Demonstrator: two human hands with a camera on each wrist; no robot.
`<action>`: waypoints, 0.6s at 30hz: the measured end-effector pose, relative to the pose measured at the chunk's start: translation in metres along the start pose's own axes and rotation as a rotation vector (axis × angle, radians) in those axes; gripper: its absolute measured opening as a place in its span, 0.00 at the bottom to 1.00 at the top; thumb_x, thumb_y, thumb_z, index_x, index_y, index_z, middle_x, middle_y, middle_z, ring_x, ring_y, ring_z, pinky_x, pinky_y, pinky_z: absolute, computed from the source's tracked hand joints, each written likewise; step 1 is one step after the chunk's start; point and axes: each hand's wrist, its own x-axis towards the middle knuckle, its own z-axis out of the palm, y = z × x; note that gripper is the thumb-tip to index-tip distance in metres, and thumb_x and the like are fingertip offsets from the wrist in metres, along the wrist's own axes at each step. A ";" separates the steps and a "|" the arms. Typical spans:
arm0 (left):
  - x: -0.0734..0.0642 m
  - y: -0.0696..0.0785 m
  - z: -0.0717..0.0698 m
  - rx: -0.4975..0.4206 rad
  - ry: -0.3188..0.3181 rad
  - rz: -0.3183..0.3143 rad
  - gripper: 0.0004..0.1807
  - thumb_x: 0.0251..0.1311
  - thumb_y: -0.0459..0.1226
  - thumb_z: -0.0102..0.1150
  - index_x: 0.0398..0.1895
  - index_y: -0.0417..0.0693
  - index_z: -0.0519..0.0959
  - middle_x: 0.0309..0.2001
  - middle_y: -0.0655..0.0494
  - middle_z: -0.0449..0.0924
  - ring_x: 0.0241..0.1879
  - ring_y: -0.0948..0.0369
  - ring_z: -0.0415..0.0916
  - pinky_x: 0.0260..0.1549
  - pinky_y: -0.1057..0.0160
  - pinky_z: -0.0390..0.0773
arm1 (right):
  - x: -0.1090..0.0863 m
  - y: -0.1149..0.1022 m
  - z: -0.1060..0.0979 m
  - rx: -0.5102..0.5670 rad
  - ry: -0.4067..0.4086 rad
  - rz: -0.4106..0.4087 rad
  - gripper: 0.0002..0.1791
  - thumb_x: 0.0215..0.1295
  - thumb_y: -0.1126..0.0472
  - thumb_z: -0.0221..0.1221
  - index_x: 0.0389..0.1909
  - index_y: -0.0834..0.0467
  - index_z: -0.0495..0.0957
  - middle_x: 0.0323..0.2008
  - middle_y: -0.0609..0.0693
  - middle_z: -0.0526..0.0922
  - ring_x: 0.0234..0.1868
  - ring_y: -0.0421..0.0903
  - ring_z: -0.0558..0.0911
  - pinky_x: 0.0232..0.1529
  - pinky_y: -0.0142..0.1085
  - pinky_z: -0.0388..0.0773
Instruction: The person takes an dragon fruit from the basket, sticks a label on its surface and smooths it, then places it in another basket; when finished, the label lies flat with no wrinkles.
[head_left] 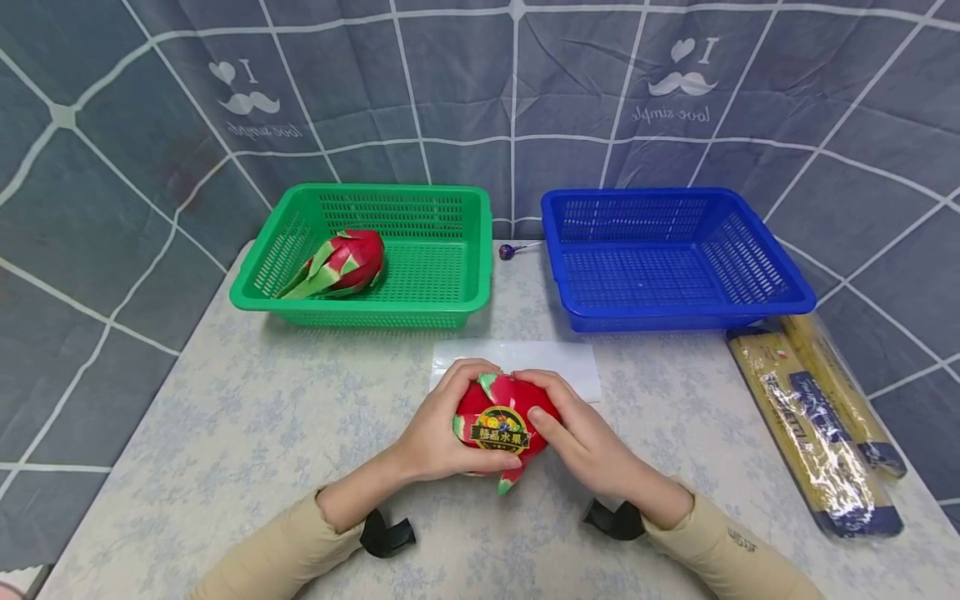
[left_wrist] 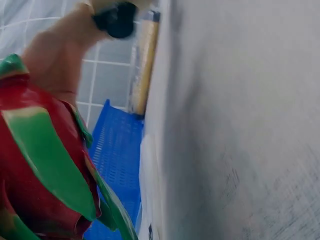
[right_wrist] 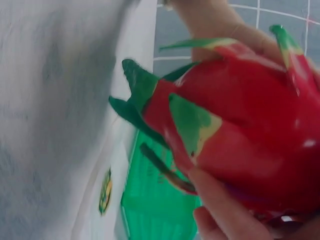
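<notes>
A red dragon fruit [head_left: 528, 396] with green scales is held between both hands over the near middle of the table. My left hand [head_left: 442, 437] grips its left side, thumb along the bottom of a round black-and-gold fruit sticker [head_left: 500, 429]. On the other side my right hand [head_left: 588, 437] curls round the fruit, its thumb at the sticker's right edge. Long green scales of the dragon fruit [left_wrist: 50, 160] fill the lower left of the left wrist view. In the right wrist view, fingers [right_wrist: 220, 200] of the right hand press against the red skin.
Behind the hands lies a white sheet [head_left: 525, 354]. A green basket [head_left: 427, 305] at back left holds another dragon fruit [head_left: 360, 258]. A blue basket [head_left: 675, 317] stands at back right, with a lollipop [head_left: 507, 251] between them. Pasta packets [head_left: 817, 433] lie on the right.
</notes>
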 end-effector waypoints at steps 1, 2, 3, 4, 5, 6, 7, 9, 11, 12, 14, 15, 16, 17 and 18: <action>0.000 0.001 0.000 0.006 0.001 -0.002 0.41 0.39 0.47 0.76 0.57 0.54 0.65 0.55 0.59 0.66 0.51 0.60 0.69 0.38 0.63 0.80 | 0.000 0.000 0.000 -0.001 -0.002 -0.005 0.21 0.73 0.63 0.46 0.65 0.52 0.60 0.61 0.46 0.67 0.56 0.43 0.71 0.54 0.36 0.71; 0.000 0.001 0.001 0.009 0.000 -0.004 0.40 0.39 0.45 0.76 0.57 0.55 0.65 0.55 0.60 0.66 0.51 0.60 0.69 0.38 0.63 0.80 | 0.000 0.001 0.000 0.007 -0.006 -0.006 0.22 0.72 0.62 0.48 0.65 0.52 0.60 0.61 0.46 0.67 0.55 0.43 0.71 0.53 0.36 0.72; 0.000 0.002 0.000 0.011 -0.002 0.000 0.40 0.39 0.43 0.76 0.57 0.54 0.65 0.55 0.59 0.66 0.52 0.60 0.68 0.39 0.62 0.80 | 0.000 0.001 -0.001 0.016 -0.010 -0.009 0.24 0.70 0.60 0.52 0.65 0.52 0.60 0.60 0.47 0.67 0.54 0.43 0.72 0.52 0.36 0.73; 0.000 0.001 0.000 0.006 -0.006 0.001 0.40 0.39 0.42 0.76 0.57 0.54 0.65 0.56 0.59 0.66 0.53 0.59 0.67 0.40 0.62 0.79 | 0.000 0.001 -0.001 0.023 -0.014 -0.004 0.26 0.68 0.59 0.55 0.65 0.52 0.60 0.60 0.46 0.67 0.53 0.43 0.73 0.50 0.36 0.74; 0.000 0.001 0.000 -0.004 -0.012 0.003 0.39 0.39 0.40 0.76 0.57 0.54 0.65 0.56 0.58 0.65 0.54 0.59 0.67 0.40 0.62 0.79 | 0.000 0.000 0.000 0.032 -0.018 0.002 0.29 0.65 0.57 0.58 0.65 0.51 0.60 0.60 0.45 0.67 0.52 0.43 0.73 0.49 0.36 0.75; 0.000 0.001 -0.001 -0.020 -0.021 -0.003 0.40 0.39 0.40 0.76 0.57 0.54 0.65 0.56 0.58 0.65 0.54 0.59 0.66 0.41 0.61 0.79 | 0.000 0.000 0.000 0.041 -0.025 0.012 0.32 0.62 0.56 0.61 0.65 0.51 0.60 0.60 0.45 0.66 0.51 0.43 0.74 0.47 0.36 0.76; 0.001 0.001 -0.003 -0.043 -0.033 -0.012 0.40 0.39 0.39 0.76 0.57 0.54 0.65 0.56 0.58 0.65 0.55 0.58 0.66 0.41 0.61 0.79 | -0.001 0.000 -0.001 0.046 -0.031 0.021 0.35 0.59 0.55 0.64 0.65 0.50 0.59 0.60 0.44 0.66 0.51 0.43 0.75 0.46 0.36 0.76; 0.001 0.001 -0.005 -0.101 -0.065 -0.040 0.41 0.38 0.38 0.77 0.57 0.55 0.64 0.56 0.58 0.64 0.55 0.58 0.65 0.42 0.60 0.79 | -0.001 -0.002 -0.001 0.058 -0.040 0.049 0.39 0.55 0.54 0.68 0.65 0.49 0.59 0.60 0.42 0.65 0.51 0.42 0.75 0.44 0.36 0.77; 0.001 0.001 -0.008 -0.150 -0.107 -0.067 0.42 0.38 0.38 0.77 0.58 0.57 0.64 0.57 0.59 0.63 0.56 0.58 0.65 0.42 0.59 0.79 | -0.001 -0.003 -0.003 0.063 -0.057 0.070 0.39 0.54 0.54 0.68 0.65 0.47 0.60 0.61 0.41 0.65 0.51 0.42 0.75 0.44 0.36 0.78; 0.001 0.002 -0.010 -0.168 -0.129 -0.077 0.42 0.38 0.37 0.77 0.58 0.57 0.63 0.57 0.60 0.62 0.56 0.58 0.64 0.43 0.59 0.79 | -0.001 -0.003 -0.004 0.066 -0.071 0.071 0.39 0.54 0.54 0.68 0.65 0.47 0.60 0.61 0.41 0.64 0.51 0.42 0.75 0.44 0.36 0.78; 0.001 0.002 -0.012 -0.192 -0.170 -0.082 0.43 0.38 0.36 0.77 0.59 0.57 0.63 0.59 0.59 0.60 0.58 0.57 0.62 0.44 0.58 0.78 | 0.000 -0.003 -0.008 0.059 -0.102 0.060 0.39 0.55 0.54 0.68 0.65 0.47 0.59 0.62 0.41 0.64 0.53 0.43 0.74 0.44 0.37 0.78; 0.001 0.003 -0.013 -0.199 -0.188 -0.076 0.43 0.39 0.36 0.77 0.59 0.57 0.62 0.59 0.59 0.59 0.59 0.57 0.61 0.46 0.58 0.77 | 0.000 -0.002 -0.010 0.051 -0.120 0.052 0.39 0.55 0.54 0.67 0.66 0.47 0.59 0.62 0.41 0.63 0.54 0.43 0.73 0.45 0.37 0.78; 0.001 0.003 -0.014 -0.208 -0.206 -0.073 0.43 0.40 0.35 0.77 0.60 0.56 0.62 0.60 0.59 0.57 0.59 0.57 0.60 0.46 0.58 0.77 | 0.001 -0.001 -0.012 0.046 -0.141 0.041 0.39 0.56 0.54 0.67 0.66 0.47 0.59 0.63 0.42 0.63 0.55 0.43 0.72 0.46 0.37 0.78; 0.001 0.003 -0.015 -0.217 -0.221 -0.065 0.44 0.41 0.34 0.76 0.61 0.56 0.61 0.61 0.58 0.56 0.60 0.56 0.59 0.47 0.58 0.77 | 0.001 0.000 -0.014 0.048 -0.160 0.031 0.39 0.57 0.54 0.66 0.67 0.47 0.58 0.63 0.42 0.62 0.56 0.44 0.72 0.46 0.37 0.78; 0.001 0.004 -0.017 -0.234 -0.234 -0.061 0.43 0.42 0.33 0.75 0.62 0.55 0.60 0.61 0.58 0.56 0.60 0.56 0.58 0.47 0.57 0.77 | 0.002 0.001 -0.016 0.049 -0.176 0.022 0.38 0.58 0.55 0.66 0.67 0.47 0.58 0.64 0.43 0.62 0.56 0.44 0.71 0.46 0.38 0.77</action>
